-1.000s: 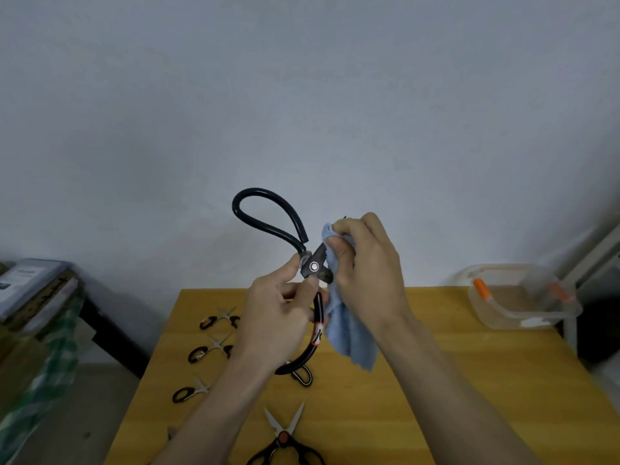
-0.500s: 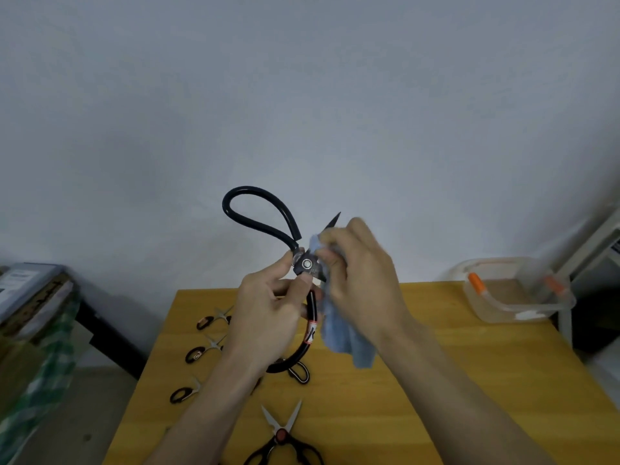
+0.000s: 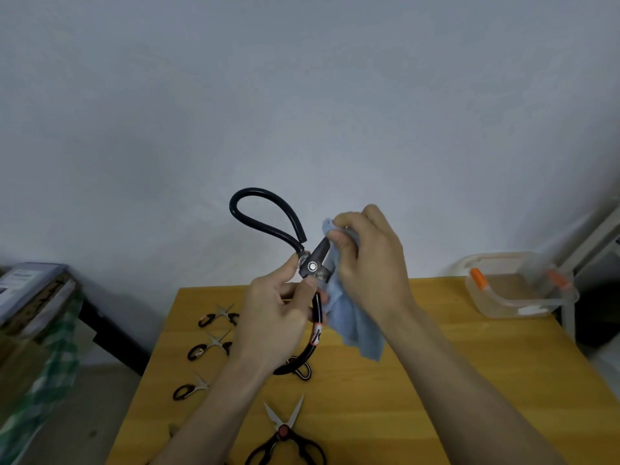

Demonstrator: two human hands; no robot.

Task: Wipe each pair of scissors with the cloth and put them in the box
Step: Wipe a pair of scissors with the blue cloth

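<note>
My left hand (image 3: 271, 317) grips a large pair of black scissors (image 3: 265, 226) with big loop handles, held up above the table by the lower handle near the pivot. My right hand (image 3: 372, 263) pinches a light blue cloth (image 3: 352, 323) wrapped over the blades, which are hidden under it. The clear plastic box (image 3: 516, 290) with orange clips stands at the table's far right corner. Several more scissors lie on the wooden table (image 3: 436, 364): small black-handled ones (image 3: 214, 317) in a column at the left, and a larger open pair (image 3: 285, 434) at the front.
A dark bench with a stack of boxes and a green checked cloth (image 3: 37, 347) stands left of the table. A white wall is behind. A white frame (image 3: 590, 236) leans at the far right beside the box.
My right hand has slid the cloth along the blades, covering the tip that showed half a second ago. The scissors have shifted slightly in my left hand.
</note>
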